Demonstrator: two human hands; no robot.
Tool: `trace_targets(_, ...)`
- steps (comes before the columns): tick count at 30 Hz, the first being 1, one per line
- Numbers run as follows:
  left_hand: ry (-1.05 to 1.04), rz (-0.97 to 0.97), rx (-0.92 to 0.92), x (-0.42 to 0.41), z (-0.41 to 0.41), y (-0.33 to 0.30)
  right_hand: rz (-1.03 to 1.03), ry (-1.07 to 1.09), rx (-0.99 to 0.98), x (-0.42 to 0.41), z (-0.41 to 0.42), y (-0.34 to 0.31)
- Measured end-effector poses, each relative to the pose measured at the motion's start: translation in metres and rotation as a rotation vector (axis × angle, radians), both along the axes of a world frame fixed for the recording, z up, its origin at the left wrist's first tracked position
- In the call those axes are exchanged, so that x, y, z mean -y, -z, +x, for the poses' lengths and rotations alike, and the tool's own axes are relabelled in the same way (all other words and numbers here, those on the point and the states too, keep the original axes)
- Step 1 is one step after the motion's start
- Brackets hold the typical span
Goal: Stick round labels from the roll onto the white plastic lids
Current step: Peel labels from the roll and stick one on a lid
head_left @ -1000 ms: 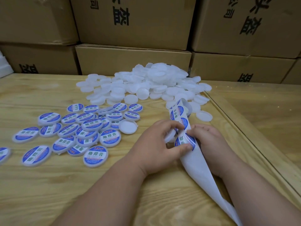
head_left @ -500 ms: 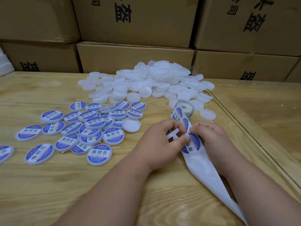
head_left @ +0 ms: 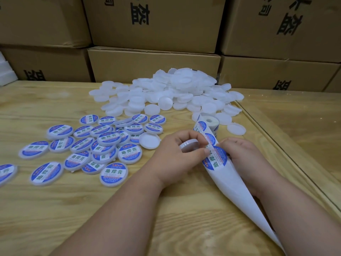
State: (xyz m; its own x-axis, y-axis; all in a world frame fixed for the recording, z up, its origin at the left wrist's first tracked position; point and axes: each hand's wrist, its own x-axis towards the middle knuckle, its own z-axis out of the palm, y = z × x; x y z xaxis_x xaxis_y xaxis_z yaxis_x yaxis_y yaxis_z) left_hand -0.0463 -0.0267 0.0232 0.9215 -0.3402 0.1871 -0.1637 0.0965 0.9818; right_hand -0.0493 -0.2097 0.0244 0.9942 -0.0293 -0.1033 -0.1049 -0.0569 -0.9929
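The left hand [head_left: 177, 159] held a round white plastic lid [head_left: 189, 145] on edge, fingers curled over its ribbed rim, while its thumb pressed the edge of a round blue-and-white label [head_left: 215, 157] printed with green characters. That label sat on a strip of white backing paper [head_left: 238, 193], which ran from the small label roll [head_left: 209, 122] standing near the lid heap, down between both hands and off toward the lower right. The right hand [head_left: 245, 159] gripped the strip from behind, fingers curled round it just beside the label.

A loose heap of bare white plastic lids [head_left: 166, 93] lay at the far middle of the pale wooden table [head_left: 129, 218]; a spread of lids already labelled [head_left: 88, 145] lay to the left, some overlapping. Stacked brown cardboard boxes [head_left: 153, 61] walled the table's far edge. A raised seam [head_left: 276, 150] ran diagonally close to the right hand, while bare wood lay open nearer the person.
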Motion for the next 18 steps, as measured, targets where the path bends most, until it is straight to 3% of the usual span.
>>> trace_targets(5,-0.113,-0.117,-0.050,-0.005,0.007,-0.005,-0.032,0.052,0.003,-0.001,0.000,0.000)
trace_targets(9,-0.172,-0.180,-0.120,-0.006,0.012,-0.004,0.020,0.172,0.171,-0.006,0.000,0.001)
trace_targets(18,-0.175,-0.157,-0.106,-0.005,0.013,0.000,0.044,0.073,0.238,-0.008,-0.004,0.001)
